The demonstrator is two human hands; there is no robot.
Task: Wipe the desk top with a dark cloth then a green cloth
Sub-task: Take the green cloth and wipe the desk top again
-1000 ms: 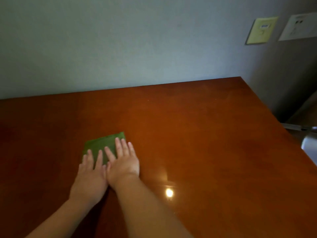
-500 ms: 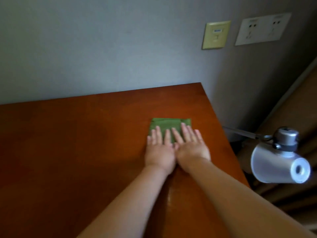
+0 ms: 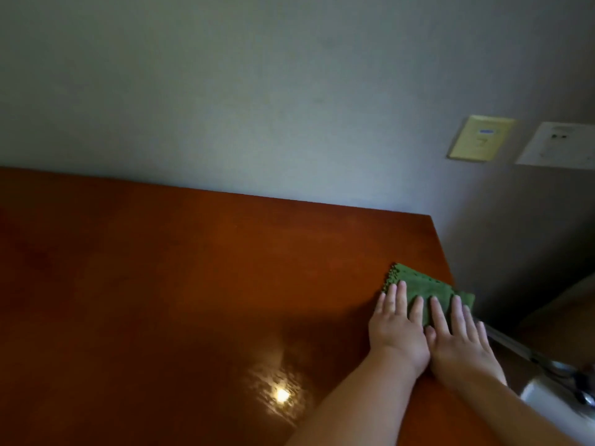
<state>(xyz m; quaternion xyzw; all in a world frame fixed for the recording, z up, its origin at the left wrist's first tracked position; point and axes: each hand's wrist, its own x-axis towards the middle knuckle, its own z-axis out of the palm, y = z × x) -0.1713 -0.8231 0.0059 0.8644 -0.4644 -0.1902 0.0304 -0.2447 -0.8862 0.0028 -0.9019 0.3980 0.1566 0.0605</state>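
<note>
your left hand [image 3: 397, 329] and right hand [image 3: 458, 338] flat, fingers straight, side by side, pressing green cloth [image 3: 428, 289], desk [image 3: 193, 284] right edge

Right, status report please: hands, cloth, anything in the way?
Hands: left hand and right hand flat, pressing folded green cloth. Cloth at right edge of glossy brown wooden desk top. White lamp head just beyond edge.
</note>
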